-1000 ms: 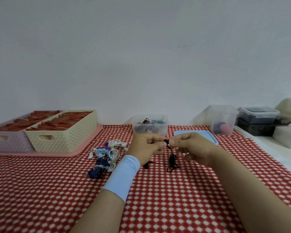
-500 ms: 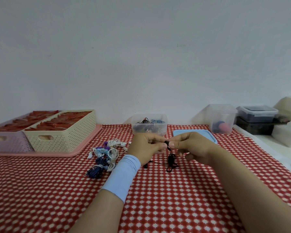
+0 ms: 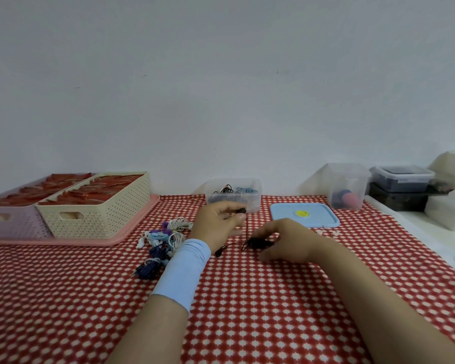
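Covering the bench [image 3: 431, 248] is a red-and-white checked cloth [image 3: 247, 324]. A cream woven plastic basket [image 3: 97, 219] stands at the far left on a pink tray [image 3: 132, 233], and a clear plastic tub [image 3: 234, 204] of tangled cords sits at the back. A flat blue square lid [image 3: 318, 219] lies right of the tub, and a heap of coiled white and blue earphones [image 3: 166, 237] sits near the left wrist. Both hands work a black wired earphone set [image 3: 258, 243]. The left hand [image 3: 216, 224] is raised just in front of the tub, its grip pinched on one small black bud [image 3: 241, 210]. The thin cord drops from there to the right hand [image 3: 286, 240], whose grip is curled round the bunched cord low on the bench. A loose end [image 3: 218, 253] trails toward the left wrist. This looks like the coiling step, only partly done. The next move probably calls for drawing in the slack loop by loop, without snagging, before tying it off.
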The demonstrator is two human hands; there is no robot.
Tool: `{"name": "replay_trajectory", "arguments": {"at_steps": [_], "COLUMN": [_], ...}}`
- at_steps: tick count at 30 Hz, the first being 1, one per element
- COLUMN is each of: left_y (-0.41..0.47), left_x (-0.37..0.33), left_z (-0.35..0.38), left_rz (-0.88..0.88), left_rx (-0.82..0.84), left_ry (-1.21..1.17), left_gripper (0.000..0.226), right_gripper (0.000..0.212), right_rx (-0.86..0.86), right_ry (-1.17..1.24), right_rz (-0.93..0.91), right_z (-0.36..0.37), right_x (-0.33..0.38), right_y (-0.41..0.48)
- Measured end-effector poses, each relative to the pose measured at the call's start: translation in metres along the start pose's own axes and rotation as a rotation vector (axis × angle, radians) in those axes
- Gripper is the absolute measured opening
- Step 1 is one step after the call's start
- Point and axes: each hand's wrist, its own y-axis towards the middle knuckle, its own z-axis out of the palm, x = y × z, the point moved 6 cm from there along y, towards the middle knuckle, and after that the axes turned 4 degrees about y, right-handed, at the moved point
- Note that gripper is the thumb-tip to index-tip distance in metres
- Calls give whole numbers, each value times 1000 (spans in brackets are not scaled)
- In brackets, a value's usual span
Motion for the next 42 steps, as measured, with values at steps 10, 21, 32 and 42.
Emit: {"name": "replay_trajectory", "arguments": {"at_steps": [10, 21, 32, 42], "left_y": [2, 3, 53, 149], "left_x": [5, 7, -20, -41], "left_z": [-13, -18, -47, -69], "left_rz": [-21, 1, 9, 45], "left_rx": [-29, -64, -120, -127], "left_ry": [-7, -12, 21, 423], "left_gripper": [25, 27, 27, 16], "right_gripper": [20, 13, 8, 22], "right_rx": [-141, -362, -466, -572], "right_ry": [-51, 27, 47, -63], "right_rz": [13, -44, -117, -123], "right_z": [-8, -20, -57, -112], "right_x": [-3, 4, 34, 71], "right_y": [2, 1, 40, 130]}}
